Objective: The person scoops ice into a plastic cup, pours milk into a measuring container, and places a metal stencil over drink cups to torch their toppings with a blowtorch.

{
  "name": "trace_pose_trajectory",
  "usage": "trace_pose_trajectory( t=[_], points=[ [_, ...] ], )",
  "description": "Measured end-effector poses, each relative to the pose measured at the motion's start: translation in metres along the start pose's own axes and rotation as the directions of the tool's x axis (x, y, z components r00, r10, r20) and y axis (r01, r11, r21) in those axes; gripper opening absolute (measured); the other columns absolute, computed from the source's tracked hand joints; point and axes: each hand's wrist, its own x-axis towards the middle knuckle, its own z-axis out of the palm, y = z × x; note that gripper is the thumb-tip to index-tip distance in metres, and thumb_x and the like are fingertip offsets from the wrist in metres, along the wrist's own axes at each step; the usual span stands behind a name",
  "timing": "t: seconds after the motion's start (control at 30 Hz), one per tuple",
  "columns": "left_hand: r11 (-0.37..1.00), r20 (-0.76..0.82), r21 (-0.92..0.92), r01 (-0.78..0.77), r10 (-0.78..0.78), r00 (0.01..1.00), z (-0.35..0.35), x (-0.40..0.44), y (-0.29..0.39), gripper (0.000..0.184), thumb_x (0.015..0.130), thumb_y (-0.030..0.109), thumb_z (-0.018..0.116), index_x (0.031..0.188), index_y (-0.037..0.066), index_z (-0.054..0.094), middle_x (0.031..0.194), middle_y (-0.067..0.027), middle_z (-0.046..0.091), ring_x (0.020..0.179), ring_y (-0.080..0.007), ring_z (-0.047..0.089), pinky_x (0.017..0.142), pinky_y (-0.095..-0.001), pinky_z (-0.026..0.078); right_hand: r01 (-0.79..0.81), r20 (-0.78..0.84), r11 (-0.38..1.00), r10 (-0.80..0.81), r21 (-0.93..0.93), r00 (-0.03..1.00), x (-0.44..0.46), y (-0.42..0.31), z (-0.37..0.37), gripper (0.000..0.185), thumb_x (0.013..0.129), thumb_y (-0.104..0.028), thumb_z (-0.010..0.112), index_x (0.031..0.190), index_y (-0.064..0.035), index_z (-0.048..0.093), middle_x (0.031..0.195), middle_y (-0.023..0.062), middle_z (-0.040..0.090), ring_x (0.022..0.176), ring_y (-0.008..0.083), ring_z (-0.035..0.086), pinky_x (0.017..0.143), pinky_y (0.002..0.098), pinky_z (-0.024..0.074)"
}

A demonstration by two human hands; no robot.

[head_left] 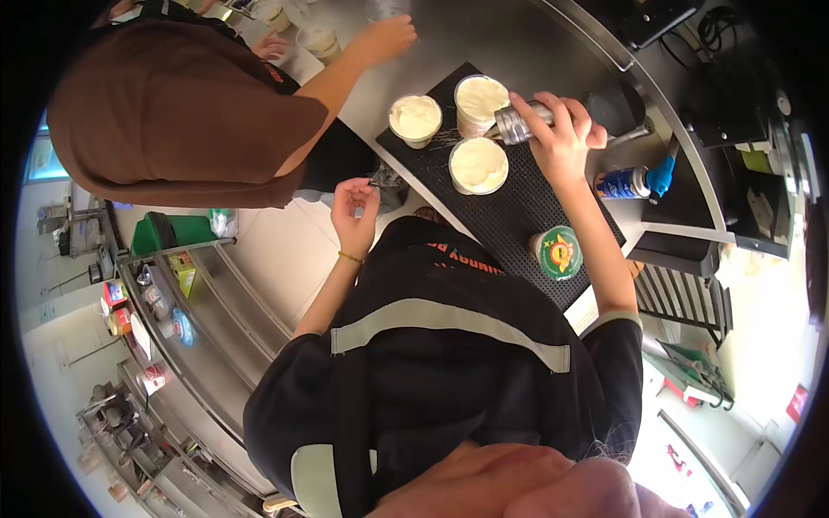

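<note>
My right hand (561, 138) is wrapped around a silver metal shaker (515, 126), tilted sideways with its end beside two cups. Three clear cups topped with pale cream stand on the black mat: a left cup (415, 118), a far cup (482, 97) and a near cup (478, 166). White streaks mark the mat between them. My left hand (354, 216) hangs over the counter's front edge with its fingers curled in; whatever it may hold is hidden. Closer to my body, a cup with a green printed lid (560, 251) sits on the mat.
A co-worker in a brown head covering (181, 112) stands close at my left, one arm (354, 65) reaching over the steel counter (458, 34). A blue can with a turquoise head (635, 183) lies to the right. Behind are steel shelves (207, 302) and a green bin (173, 231).
</note>
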Motion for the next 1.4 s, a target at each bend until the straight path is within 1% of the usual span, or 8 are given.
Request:
trace_pose_trajectory(
  t=[0.27,0.37,0.53,0.73,0.8,1.1,1.23,1.4],
  points=[
    [0.960,0.284,0.056,0.275,-0.279,0.917,0.013,-0.004,-0.045,0.032,0.079,0.012,0.073,0.106,0.006,0.056,0.090,0.0000,0.062,0.072,-0.0044,0.054,0.066,-0.0184,0.044,0.054,-0.063,0.998,-0.055,-0.018,0.996,-0.007,-0.009,-0.002,0.055,0.057,-0.015,0.069,0.107,-0.0387,0.070,0.105,-0.0128,0.058,0.099,0.0146,0.048,0.085,0.0363,0.0219],
    [0.979,0.469,0.202,-0.021,-0.078,0.880,0.032,0.005,-0.051,0.055,0.073,0.019,0.080,0.119,0.005,0.052,0.107,-0.0081,0.063,0.088,-0.0132,0.061,0.078,-0.0261,0.049,0.028,-0.102,1.000,-0.028,-0.006,0.994,-0.014,-0.013,-0.011,0.057,0.056,-0.015,0.069,0.108,-0.0385,0.070,0.105,-0.0127,0.058,0.098,0.0152,0.048,0.086,0.0360,0.0221],
    [0.990,0.548,-0.115,-0.085,0.135,0.825,0.104,0.024,-0.050,0.094,0.059,0.030,0.089,0.135,0.005,0.040,0.133,-0.0152,0.050,0.122,-0.0245,0.050,0.096,-0.0379,0.045,0.001,-0.016,0.999,0.000,0.052,1.000,-0.017,-0.011,-0.030,0.061,0.053,-0.010,0.069,0.110,-0.0332,0.070,0.108,-0.0072,0.059,0.100,0.0191,0.047,0.087,0.0327,0.0315],
    [0.989,0.510,-0.017,-0.145,0.133,0.850,0.131,0.039,-0.041,0.074,0.052,0.025,0.090,0.117,0.007,0.057,0.108,-0.0113,0.066,0.101,-0.0264,0.065,0.087,-0.0359,0.050,-0.024,-0.015,1.000,0.024,0.005,1.000,-0.007,-0.007,-0.048,0.064,0.050,-0.003,0.066,0.107,-0.0327,0.071,0.107,-0.0078,0.059,0.098,0.0198,0.047,0.088,0.0331,0.0311],
    [0.990,0.513,-0.063,-0.128,0.142,0.847,0.137,0.036,-0.037,0.071,0.052,0.023,0.090,0.113,0.008,0.059,0.106,-0.0106,0.067,0.099,-0.0258,0.065,0.086,-0.0355,0.051,-0.037,0.040,0.999,0.038,-0.019,0.998,-0.018,0.002,-0.047,0.059,0.055,-0.011,0.069,0.107,-0.0381,0.069,0.106,-0.0124,0.058,0.097,0.0151,0.048,0.085,0.0366,0.0236],
    [0.971,0.600,-0.142,-0.193,0.239,0.764,0.207,0.031,-0.037,0.067,0.050,0.023,0.089,0.108,0.009,0.060,0.101,-0.0108,0.068,0.094,-0.0276,0.066,0.083,-0.0357,0.052,-0.151,-0.053,0.976,0.144,-0.156,0.988,-0.028,0.039,-0.068,0.062,0.052,-0.007,0.068,0.105,-0.0385,0.070,0.105,-0.0121,0.059,0.098,0.0161,0.047,0.088,0.0343,0.0260],
    [0.965,0.620,-0.139,-0.224,0.261,0.740,0.210,0.032,-0.041,0.070,0.053,0.025,0.088,0.113,0.008,0.057,0.104,-0.0116,0.067,0.097,-0.0281,0.065,0.085,-0.0367,0.051,-0.171,-0.023,0.964,0.170,-0.203,0.985,-0.029,0.044,-0.065,0.062,0.052,-0.008,0.068,0.106,-0.0395,0.070,0.106,-0.0142,0.058,0.099,0.0157,0.046,0.087,0.0366,0.0240],
    [0.948,0.697,-0.190,-0.256,0.313,0.644,0.187,0.024,-0.061,0.087,0.059,0.029,0.088,0.130,0.003,0.044,0.132,-0.0189,0.047,0.119,-0.0308,0.052,0.094,-0.0381,0.048,-0.183,-0.011,0.962,0.184,-0.203,0.983,-0.024,0.038,-0.051,0.061,0.053,-0.009,0.067,0.105,-0.0397,0.069,0.105,-0.0149,0.058,0.101,0.0156,0.045,0.086,0.0387,0.0228]
  ],
)
